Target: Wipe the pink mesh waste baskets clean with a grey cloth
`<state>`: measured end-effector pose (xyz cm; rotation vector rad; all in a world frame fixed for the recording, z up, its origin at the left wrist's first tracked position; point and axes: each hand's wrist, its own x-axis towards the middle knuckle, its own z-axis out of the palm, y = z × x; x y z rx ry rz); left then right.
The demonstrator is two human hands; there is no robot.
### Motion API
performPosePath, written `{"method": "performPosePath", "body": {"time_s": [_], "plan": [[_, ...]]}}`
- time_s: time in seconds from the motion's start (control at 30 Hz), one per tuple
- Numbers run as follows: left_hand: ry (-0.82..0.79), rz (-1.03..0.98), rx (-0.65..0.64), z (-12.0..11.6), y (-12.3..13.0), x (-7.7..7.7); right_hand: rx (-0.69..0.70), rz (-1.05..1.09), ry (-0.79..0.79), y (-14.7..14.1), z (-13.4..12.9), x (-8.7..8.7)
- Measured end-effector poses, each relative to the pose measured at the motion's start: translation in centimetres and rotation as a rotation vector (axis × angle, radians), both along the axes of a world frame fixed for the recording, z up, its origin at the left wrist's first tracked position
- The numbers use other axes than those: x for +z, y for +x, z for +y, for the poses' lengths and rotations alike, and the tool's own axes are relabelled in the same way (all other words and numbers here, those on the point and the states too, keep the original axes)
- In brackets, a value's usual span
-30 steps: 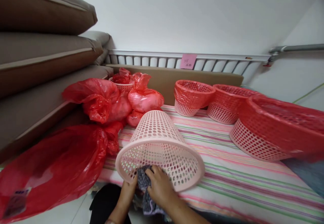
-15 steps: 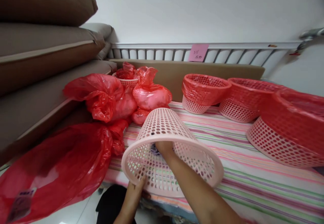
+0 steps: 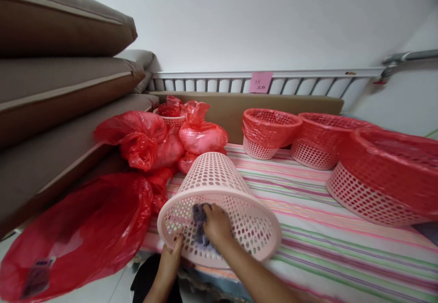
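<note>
A light pink perforated basket (image 3: 215, 175) lies on its side on the striped cloth (image 3: 301, 202), its mouth facing me. My left hand (image 3: 171, 257) grips the lower left of its rim, thumb on the inside. Inside the mouth, my right hand (image 3: 217, 224) is closed on a grey-purple rag (image 3: 200, 225), which rests against the lower inner wall.
Three pink baskets lined with red bags (image 3: 270, 132) stand at the right. Tied red bags (image 3: 203, 134) and a large loose red bag (image 3: 92, 230) lie at the left beside stacked cushions (image 3: 65, 79). A pink note (image 3: 260, 82) hangs on the rail behind.
My right hand has come back from deeper in the basket toward its mouth, bringing more of the rag into sight. The basket and my left hand have shifted slightly left in the view.
</note>
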<state>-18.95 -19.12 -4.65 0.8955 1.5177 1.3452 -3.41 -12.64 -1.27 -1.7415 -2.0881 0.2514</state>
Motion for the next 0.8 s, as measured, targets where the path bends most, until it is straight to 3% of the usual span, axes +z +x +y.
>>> {"method": "performPosePath", "body": {"time_s": [0.1, 0.2, 0.3, 0.43, 0.57, 0.7, 0.8], "plan": [[0.058, -0.012, -0.026, -0.1, 0.0, -0.1, 0.092, -0.017, -0.016, -0.7, -4.7, -0.9], [0.09, -0.021, -0.01, 0.1, 0.1, -0.4, 0.12, -0.027, -0.033, -1.2, -5.9, -1.2], [0.003, -0.045, -0.029, 0.2, 0.1, -0.7, 0.067, -0.082, -0.012, -1.7, -3.3, -0.9], [-0.211, -0.131, -0.115, 0.2, -0.2, -0.8, -0.018, -0.123, 0.036, -2.3, 2.8, -0.7], [-0.231, -0.275, -0.148, -0.1, 0.2, -0.8, -0.037, -0.106, 0.053, -2.0, 8.2, -0.9], [-0.209, -0.493, -0.182, -0.7, 3.4, -1.0, 0.006, -0.065, 0.089, 0.0, 11.2, -0.5], [-0.218, -0.519, -0.229, -0.7, 6.4, -0.9, -0.018, -0.02, 0.122, 2.4, 11.7, -0.2]]}}
